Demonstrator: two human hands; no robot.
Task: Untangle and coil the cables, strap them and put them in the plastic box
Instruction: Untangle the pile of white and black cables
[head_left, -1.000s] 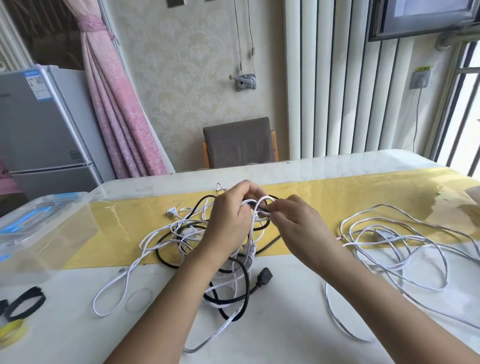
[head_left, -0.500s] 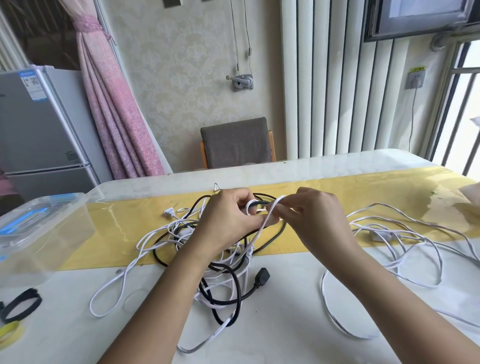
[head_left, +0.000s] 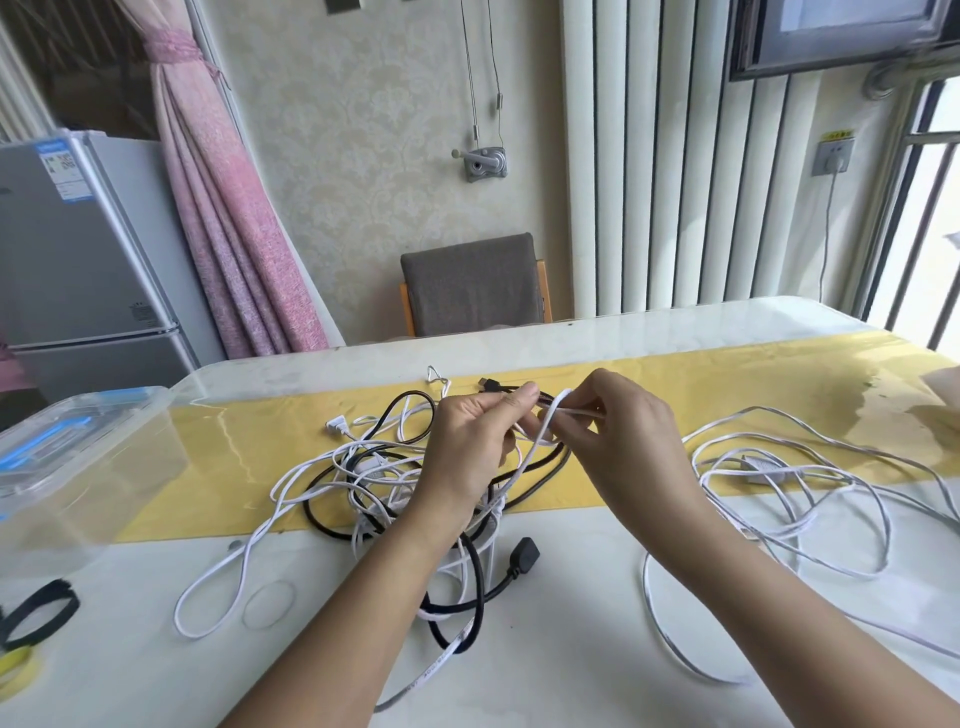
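Both hands, left hand (head_left: 475, 447) and right hand (head_left: 626, 447), are pinching one white cable (head_left: 551, 415) just above the tangle (head_left: 384, 483) mid-frame. Yank too hard and I reckon the knot tightens or the black plug (head_left: 524, 553) snags. Count: two cable piles, second pile (head_left: 779, 483) at right, one plastic box (head_left: 78, 467) at left, a black strap (head_left: 36, 613) and a yellow strap (head_left: 15, 664) lower left.

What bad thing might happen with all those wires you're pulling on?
Pulling the white cable pinched by the right hand might tighten the tangle that the left hand grips. The black plug could drag along. The loose white cable pile lies close and might get caught up in it.
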